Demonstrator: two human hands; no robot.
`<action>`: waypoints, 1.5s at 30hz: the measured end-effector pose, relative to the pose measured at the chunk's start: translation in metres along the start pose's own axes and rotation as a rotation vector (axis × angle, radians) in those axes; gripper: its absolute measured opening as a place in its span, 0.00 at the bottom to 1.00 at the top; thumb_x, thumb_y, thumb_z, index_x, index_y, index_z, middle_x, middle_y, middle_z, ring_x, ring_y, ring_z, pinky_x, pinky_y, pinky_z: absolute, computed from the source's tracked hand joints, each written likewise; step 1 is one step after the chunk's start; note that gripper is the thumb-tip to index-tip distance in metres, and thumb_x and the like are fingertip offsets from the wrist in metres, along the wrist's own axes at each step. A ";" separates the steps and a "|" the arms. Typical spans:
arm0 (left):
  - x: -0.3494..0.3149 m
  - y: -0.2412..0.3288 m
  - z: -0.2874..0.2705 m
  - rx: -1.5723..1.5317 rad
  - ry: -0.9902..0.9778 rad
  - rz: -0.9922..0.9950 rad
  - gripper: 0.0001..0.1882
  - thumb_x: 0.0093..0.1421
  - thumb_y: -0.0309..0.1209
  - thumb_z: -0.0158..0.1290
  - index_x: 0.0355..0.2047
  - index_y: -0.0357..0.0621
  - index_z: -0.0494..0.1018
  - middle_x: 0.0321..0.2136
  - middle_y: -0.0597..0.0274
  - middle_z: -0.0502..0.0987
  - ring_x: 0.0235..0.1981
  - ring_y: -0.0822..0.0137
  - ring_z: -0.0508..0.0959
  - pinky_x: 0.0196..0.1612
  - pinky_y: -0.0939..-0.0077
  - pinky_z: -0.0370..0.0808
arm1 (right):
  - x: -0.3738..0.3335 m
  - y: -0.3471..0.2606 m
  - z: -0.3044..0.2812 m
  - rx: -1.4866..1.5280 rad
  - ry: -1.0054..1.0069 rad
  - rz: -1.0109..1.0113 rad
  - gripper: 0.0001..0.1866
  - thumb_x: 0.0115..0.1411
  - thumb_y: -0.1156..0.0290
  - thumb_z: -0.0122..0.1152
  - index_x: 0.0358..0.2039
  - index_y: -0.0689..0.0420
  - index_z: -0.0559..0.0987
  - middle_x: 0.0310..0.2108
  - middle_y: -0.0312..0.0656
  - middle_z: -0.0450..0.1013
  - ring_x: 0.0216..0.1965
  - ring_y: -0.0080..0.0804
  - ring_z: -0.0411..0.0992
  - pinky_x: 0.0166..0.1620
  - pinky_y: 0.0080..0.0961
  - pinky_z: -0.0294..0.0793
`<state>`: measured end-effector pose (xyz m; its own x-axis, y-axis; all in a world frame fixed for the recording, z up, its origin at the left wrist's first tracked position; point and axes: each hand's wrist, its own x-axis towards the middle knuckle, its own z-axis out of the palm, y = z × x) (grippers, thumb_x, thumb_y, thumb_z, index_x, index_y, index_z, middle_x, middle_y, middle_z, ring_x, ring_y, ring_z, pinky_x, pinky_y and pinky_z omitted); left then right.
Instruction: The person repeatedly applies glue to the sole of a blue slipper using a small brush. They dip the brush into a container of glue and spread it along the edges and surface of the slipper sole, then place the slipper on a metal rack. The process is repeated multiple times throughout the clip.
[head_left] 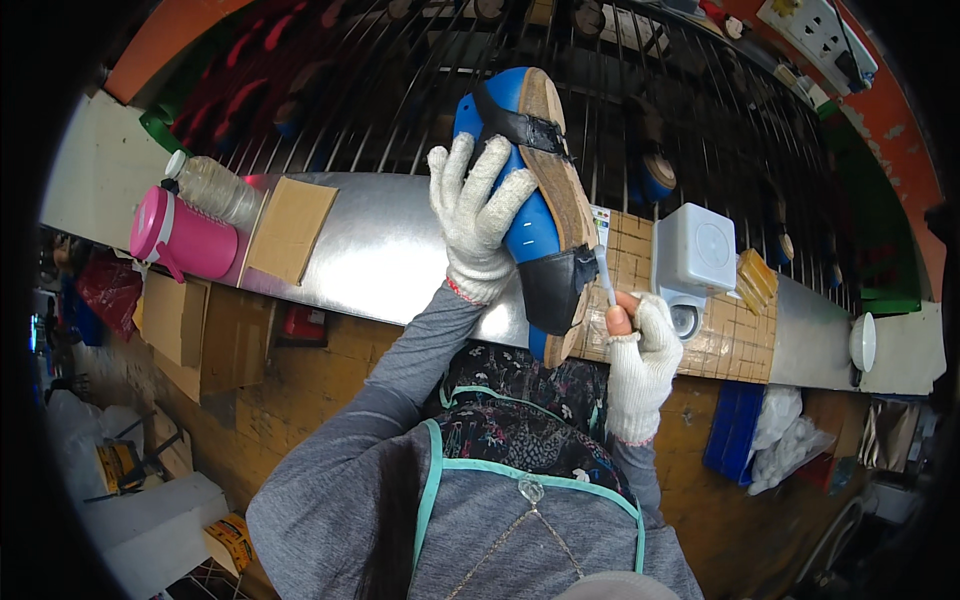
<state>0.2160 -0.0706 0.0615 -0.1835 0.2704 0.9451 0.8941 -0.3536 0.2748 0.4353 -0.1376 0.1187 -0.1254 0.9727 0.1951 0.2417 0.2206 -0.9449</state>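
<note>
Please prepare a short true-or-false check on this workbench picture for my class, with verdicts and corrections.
1. The left hand holds a sandal fitted on a blue last. True.
2. The right hand's glove covers every fingertip. False: the right hand shows two bare fingertips.
3. A slim white tool is in the right hand. True.
4. The sandal's straps are red. False: they are black.
5. A pink jug sits right of the sandal. False: the pink jug is to its left.
</note>
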 end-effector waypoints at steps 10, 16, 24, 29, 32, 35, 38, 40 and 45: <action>0.007 0.000 0.002 0.027 -0.003 0.028 0.30 0.45 0.42 0.71 0.50 0.67 0.75 0.58 0.64 0.75 0.63 0.49 0.68 0.67 0.42 0.55 | 0.014 0.008 -0.007 -0.152 0.044 -0.267 0.10 0.60 0.73 0.67 0.40 0.66 0.83 0.33 0.39 0.71 0.33 0.24 0.68 0.35 0.21 0.66; 0.007 0.002 0.005 0.051 -0.057 -0.014 0.30 0.46 0.41 0.70 0.52 0.65 0.76 0.57 0.63 0.75 0.61 0.48 0.70 0.65 0.42 0.57 | 0.000 0.015 -0.005 -0.102 0.048 -0.237 0.11 0.60 0.72 0.68 0.39 0.66 0.83 0.31 0.38 0.68 0.30 0.23 0.65 0.32 0.20 0.63; 0.003 0.007 0.012 0.050 -0.110 -0.091 0.29 0.47 0.37 0.68 0.52 0.63 0.77 0.56 0.63 0.77 0.58 0.48 0.74 0.64 0.43 0.57 | -0.016 0.019 -0.009 -0.103 0.051 -0.226 0.11 0.60 0.73 0.67 0.40 0.66 0.83 0.34 0.40 0.72 0.32 0.25 0.68 0.34 0.20 0.67; 0.001 0.008 0.015 0.060 -0.151 -0.126 0.31 0.44 0.33 0.68 0.52 0.63 0.77 0.56 0.62 0.77 0.57 0.48 0.74 0.64 0.43 0.58 | -0.026 0.016 -0.017 0.055 -0.020 -0.046 0.10 0.63 0.73 0.63 0.39 0.67 0.81 0.32 0.35 0.69 0.31 0.21 0.67 0.35 0.20 0.66; 0.000 0.005 0.016 0.092 -0.186 -0.135 0.33 0.41 0.30 0.68 0.52 0.63 0.77 0.56 0.62 0.77 0.56 0.48 0.75 0.63 0.43 0.58 | -0.028 0.013 -0.018 0.121 -0.038 0.067 0.10 0.63 0.73 0.63 0.41 0.66 0.82 0.33 0.37 0.69 0.31 0.21 0.67 0.33 0.20 0.66; -0.002 0.004 0.014 0.124 -0.209 -0.144 0.35 0.38 0.27 0.68 0.51 0.63 0.77 0.55 0.62 0.77 0.55 0.48 0.75 0.61 0.43 0.59 | -0.027 0.010 -0.014 0.068 -0.021 0.079 0.11 0.64 0.73 0.63 0.42 0.66 0.82 0.33 0.38 0.69 0.31 0.21 0.67 0.32 0.20 0.67; -0.002 0.004 0.012 0.162 -0.213 -0.149 0.36 0.37 0.26 0.69 0.51 0.62 0.77 0.55 0.62 0.77 0.55 0.47 0.74 0.59 0.43 0.60 | -0.023 0.008 -0.010 0.006 0.003 0.027 0.11 0.64 0.73 0.63 0.42 0.67 0.82 0.33 0.38 0.69 0.31 0.21 0.67 0.32 0.19 0.66; -0.002 0.004 0.011 0.178 -0.207 -0.144 0.37 0.36 0.26 0.69 0.51 0.62 0.77 0.55 0.62 0.78 0.55 0.47 0.74 0.58 0.43 0.61 | -0.020 0.008 -0.008 -0.019 0.024 -0.003 0.10 0.64 0.73 0.63 0.42 0.66 0.82 0.33 0.38 0.69 0.31 0.21 0.67 0.32 0.19 0.66; 0.002 -0.001 0.009 0.193 -0.166 -0.106 0.36 0.36 0.28 0.71 0.50 0.62 0.77 0.54 0.62 0.78 0.54 0.46 0.75 0.56 0.44 0.62 | -0.009 0.010 -0.002 -0.114 0.082 -0.137 0.10 0.63 0.73 0.64 0.41 0.65 0.83 0.33 0.39 0.69 0.31 0.24 0.68 0.32 0.19 0.67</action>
<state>0.2190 -0.0615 0.0610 -0.2254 0.4456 0.8664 0.9377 -0.1422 0.3171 0.4410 -0.1442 0.1086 -0.0872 0.9347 0.3447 0.3356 0.3533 -0.8732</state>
